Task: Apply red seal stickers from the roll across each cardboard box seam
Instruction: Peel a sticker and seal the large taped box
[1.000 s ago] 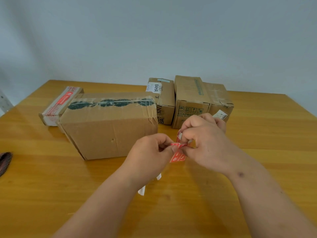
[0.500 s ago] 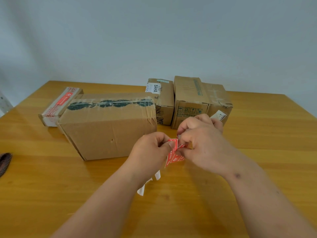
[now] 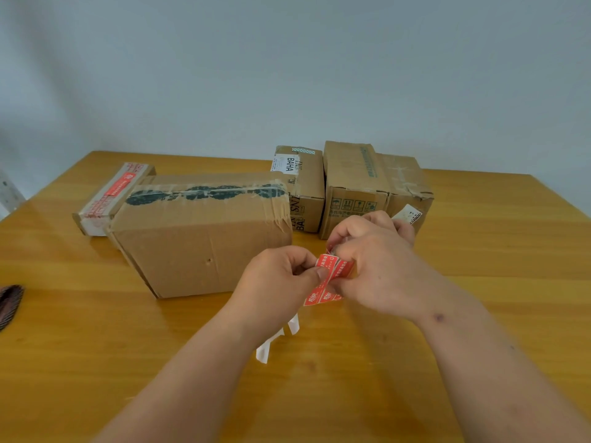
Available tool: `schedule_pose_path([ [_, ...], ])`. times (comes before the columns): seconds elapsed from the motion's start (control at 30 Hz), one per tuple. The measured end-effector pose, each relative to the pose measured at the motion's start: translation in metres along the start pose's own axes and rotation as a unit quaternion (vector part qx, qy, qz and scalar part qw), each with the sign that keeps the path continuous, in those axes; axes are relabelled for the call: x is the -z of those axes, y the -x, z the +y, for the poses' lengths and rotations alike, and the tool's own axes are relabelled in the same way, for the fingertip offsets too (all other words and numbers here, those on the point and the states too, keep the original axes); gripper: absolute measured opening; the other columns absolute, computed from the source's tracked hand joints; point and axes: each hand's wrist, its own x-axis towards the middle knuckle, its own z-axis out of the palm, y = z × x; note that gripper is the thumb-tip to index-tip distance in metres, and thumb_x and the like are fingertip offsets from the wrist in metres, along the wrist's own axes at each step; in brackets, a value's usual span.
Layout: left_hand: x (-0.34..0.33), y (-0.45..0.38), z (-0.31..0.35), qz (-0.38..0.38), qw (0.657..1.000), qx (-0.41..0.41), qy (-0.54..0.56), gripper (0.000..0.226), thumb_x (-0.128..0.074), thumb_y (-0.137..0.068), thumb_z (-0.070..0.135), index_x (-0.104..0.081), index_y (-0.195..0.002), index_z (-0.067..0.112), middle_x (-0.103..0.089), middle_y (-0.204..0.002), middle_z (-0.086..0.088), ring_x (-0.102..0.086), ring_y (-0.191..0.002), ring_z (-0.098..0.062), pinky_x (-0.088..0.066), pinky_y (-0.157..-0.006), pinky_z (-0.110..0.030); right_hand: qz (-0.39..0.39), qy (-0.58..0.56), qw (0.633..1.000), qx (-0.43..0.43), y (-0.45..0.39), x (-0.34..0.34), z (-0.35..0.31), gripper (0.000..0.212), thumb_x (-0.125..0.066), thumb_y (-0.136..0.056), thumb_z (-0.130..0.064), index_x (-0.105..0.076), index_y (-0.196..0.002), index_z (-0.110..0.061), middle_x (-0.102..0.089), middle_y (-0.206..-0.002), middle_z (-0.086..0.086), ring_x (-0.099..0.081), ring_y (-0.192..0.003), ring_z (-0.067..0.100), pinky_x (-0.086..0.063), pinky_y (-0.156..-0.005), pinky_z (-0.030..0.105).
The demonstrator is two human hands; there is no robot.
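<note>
A strip of red seal stickers (image 3: 323, 282) hangs between both hands above the table's middle. My left hand (image 3: 281, 276) pinches the strip's left edge with thumb and forefinger. My right hand (image 3: 377, 260) grips its upper right part, fingers curled round it. White backing paper (image 3: 271, 343) trails below my left wrist. A large cardboard box (image 3: 198, 238) with dark-printed tape along its top seam stands just left of the hands. A long narrow box (image 3: 108, 199) bearing a red sticker lies behind it.
Three smaller cardboard boxes (image 3: 355, 187) stand in a row at the back, close behind my right hand. A dark object (image 3: 9, 305) lies at the wooden table's (image 3: 479, 251) left edge. A pale wall rises behind the table.
Both hands have shifted slightly up and away. The red strip has unfolded wider between them, with more of its printed face showing.
</note>
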Motion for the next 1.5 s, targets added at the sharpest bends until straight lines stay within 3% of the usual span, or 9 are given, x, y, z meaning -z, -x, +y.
schedule_pose_path([
  [0.23,-0.0059,-0.0006,0.0017,0.005,0.999,0.032,0.029,0.019,-0.065,-0.09,0.034,-0.071,-0.077,0.022,-0.072,-0.075,0.001,-0.065,-0.071,-0.013,-0.052,-0.063,-0.024,0.013,0.003,1.0,0.01,0.0012,0.0009,0.0001,0.018,-0.077,-0.067,-0.052,-0.075,-0.077,-0.037,-0.05,-0.102,-0.025,-0.027,-0.107,0.008,-0.008,-0.087,0.028],
  [0.37,-0.0046,-0.0008,0.0018,0.02,0.996,0.049,0.068,0.022,-0.063,-0.092,0.03,-0.068,-0.072,0.02,-0.069,-0.067,0.0,-0.053,-0.051,0.0,-0.043,-0.052,-0.018,0.037,0.009,0.999,0.017,0.0023,-0.002,-0.0001,0.018,-0.077,-0.068,-0.051,-0.075,-0.074,-0.034,-0.051,-0.097,-0.023,-0.031,-0.105,0.008,-0.009,-0.086,0.028],
  [0.5,-0.0026,-0.0002,0.0018,0.011,0.996,0.037,0.081,0.021,-0.062,-0.092,0.031,-0.07,-0.075,0.022,-0.07,-0.068,0.003,-0.058,-0.056,0.001,-0.044,-0.057,-0.018,0.026,0.004,1.0,0.006,0.0014,-0.0002,-0.0007,0.023,-0.076,-0.067,-0.053,-0.074,-0.076,-0.033,-0.05,-0.098,-0.022,-0.029,-0.104,0.008,-0.01,-0.087,0.029],
  [0.63,-0.0014,0.0014,0.0006,0.006,0.998,0.012,0.06,0.017,-0.066,-0.088,0.037,-0.071,-0.077,0.025,-0.068,-0.067,0.005,-0.05,-0.05,0.003,-0.039,-0.049,-0.013,0.014,0.011,1.0,0.001,0.0001,-0.0003,-0.0002,0.022,-0.074,-0.069,-0.055,-0.075,-0.08,-0.037,-0.05,-0.099,-0.024,-0.029,-0.106,0.008,-0.008,-0.084,0.027],
  [0.77,0.0001,-0.0002,-0.0027,-0.003,1.0,0.005,0.015,0.009,-0.07,-0.086,0.031,-0.07,-0.079,0.025,-0.07,-0.072,0.002,-0.055,-0.057,-0.001,-0.047,-0.055,-0.023,0.02,0.018,1.0,0.006,0.0007,-0.0023,-0.0007,0.023,-0.073,-0.069,-0.056,-0.075,-0.078,-0.036,-0.05,-0.098,-0.024,-0.029,-0.104,0.008,-0.007,-0.083,0.028],
  [0.9,-0.003,-0.0027,-0.0028,0.018,0.999,-0.001,-0.026,0.016,-0.067,-0.089,0.03,-0.066,-0.074,0.025,-0.065,-0.066,0.006,-0.052,-0.055,-0.001,-0.044,-0.054,-0.021,0.013,0.027,1.0,0.004,0.0005,-0.0022,-0.0013,0.025,-0.071,-0.068,-0.061,-0.075,-0.077,-0.038,-0.049,-0.101,-0.026,-0.027,-0.107,0.007,-0.005,-0.084,0.027],
  [1.27,-0.001,-0.0004,-0.001,0.001,0.999,0.027,-0.019,0.017,-0.069,-0.083,0.045,-0.066,-0.081,0.028,-0.067,-0.068,0.006,-0.053,-0.053,0.002,-0.039,-0.049,-0.015,0.032,0.034,0.999,0.013,0.0013,-0.0025,0.0015,0.016,-0.074,-0.069,-0.049,-0.073,-0.073,-0.033,-0.051,-0.098,-0.026,-0.032,-0.108,0.01,-0.009,-0.084,0.03],
  [1.37,0.0006,0.0,-0.0034,0.006,0.998,0.032,-0.047,0.012,-0.071,-0.084,0.036,-0.068,-0.077,0.027,-0.069,-0.071,0.005,-0.057,-0.061,-0.004,-0.047,-0.057,-0.022,0.024,0.031,0.999,0.013,0.0015,-0.0018,0.0018,0.018,-0.075,-0.069,-0.051,-0.075,-0.077,-0.035,-0.052,-0.098,-0.026,-0.031,-0.107,0.008,-0.01,-0.087,0.031],
  [1.5,-0.0015,-0.002,-0.0051,0.037,0.998,0.043,-0.033,0.017,-0.068,-0.087,0.033,-0.068,-0.074,0.021,-0.067,-0.066,0.003,-0.051,-0.052,-0.001,-0.044,-0.051,-0.02,0.021,0.018,0.999,0.016,0.0021,-0.0002,0.0007,0.016,-0.075,-0.07,-0.049,-0.075,-0.075,-0.034,-0.052,-0.098,-0.025,-0.031,-0.106,0.007,-0.01,-0.086,0.03],
])
